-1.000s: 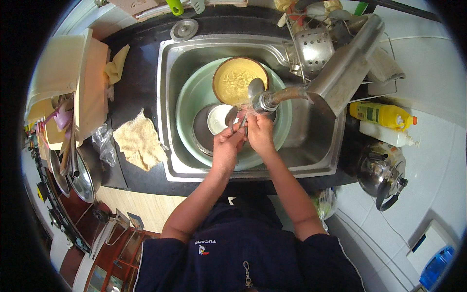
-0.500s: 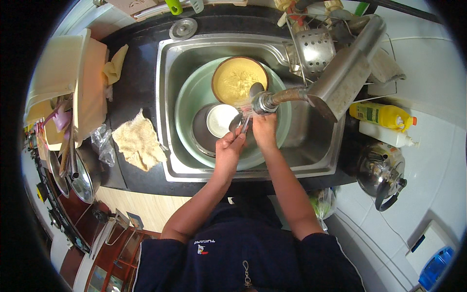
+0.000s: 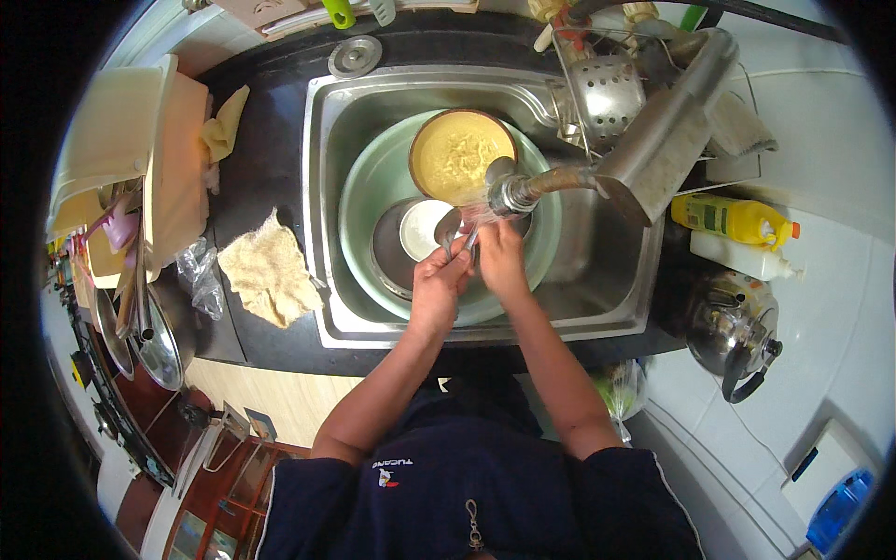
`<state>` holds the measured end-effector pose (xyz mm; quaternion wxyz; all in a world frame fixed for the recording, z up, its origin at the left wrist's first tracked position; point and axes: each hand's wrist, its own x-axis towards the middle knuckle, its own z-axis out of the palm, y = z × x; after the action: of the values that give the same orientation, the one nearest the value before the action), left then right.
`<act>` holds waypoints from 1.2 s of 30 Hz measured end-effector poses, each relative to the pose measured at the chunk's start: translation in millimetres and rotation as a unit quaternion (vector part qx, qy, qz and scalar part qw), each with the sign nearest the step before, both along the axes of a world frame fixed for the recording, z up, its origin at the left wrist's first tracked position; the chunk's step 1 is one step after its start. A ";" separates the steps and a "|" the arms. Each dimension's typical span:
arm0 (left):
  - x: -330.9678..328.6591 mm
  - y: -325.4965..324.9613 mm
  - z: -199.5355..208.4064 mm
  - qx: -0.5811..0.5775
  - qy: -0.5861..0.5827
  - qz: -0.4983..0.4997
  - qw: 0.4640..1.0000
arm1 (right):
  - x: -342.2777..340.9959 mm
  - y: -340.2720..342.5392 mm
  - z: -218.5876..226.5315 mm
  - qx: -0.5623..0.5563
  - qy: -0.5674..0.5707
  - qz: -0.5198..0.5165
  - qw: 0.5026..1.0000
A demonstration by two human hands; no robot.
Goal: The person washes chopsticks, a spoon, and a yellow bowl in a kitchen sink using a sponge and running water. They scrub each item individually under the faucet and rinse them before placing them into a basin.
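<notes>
My left hand (image 3: pixel 439 291) is closed around the handles of metal spoons (image 3: pixel 450 222) under the running water. Close beside it, my right hand (image 3: pixel 502 259) has its fingers closed on the spoons too, just below the faucet head (image 3: pixel 513 196), which partly hides them. A second spoon bowl (image 3: pixel 500 171) shows at the faucet's left side. Beneath the hands, a pale green basin (image 3: pixel 359 191) holds a yellow bowl (image 3: pixel 448 140) with water in it, a small white bowl (image 3: pixel 420 229) and a dark round dish (image 3: pixel 387 252).
The basin stands in a steel sink (image 3: pixel 607 271). A beige cloth (image 3: pixel 271 271) and a sink strainer (image 3: pixel 355 56) lie on the black counter. At right are a wire rack with a perforated steel holder (image 3: pixel 607 93), a yellow bottle (image 3: pixel 728 221) and a kettle (image 3: pixel 733 322).
The spoon bowls have shifted slightly and turned in my fingers. My right hand has moved a little nearer my left. The bowls and basin stay in place.
</notes>
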<state>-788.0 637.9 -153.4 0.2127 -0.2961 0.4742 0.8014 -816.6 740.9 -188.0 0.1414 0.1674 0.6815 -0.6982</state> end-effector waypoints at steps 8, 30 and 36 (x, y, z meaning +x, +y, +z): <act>0.3 -4.6 1.3 0.031 0.005 0.003 1.000 | -4.2 -5.8 15.6 -0.005 0.069 -0.004 0.998; 10.3 -37.1 16.9 0.037 -0.021 -0.131 0.990 | -25.3 13.3 8.4 0.382 0.263 0.120 0.878; 0.7 -32.5 12.3 0.043 0.042 -0.223 0.973 | -40.6 25.1 -2.3 0.183 0.085 0.062 0.977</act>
<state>-787.3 605.4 -141.1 0.3785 -0.1398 0.5017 0.7652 -857.2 766.0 -190.2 0.0927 0.0876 0.8165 -0.5631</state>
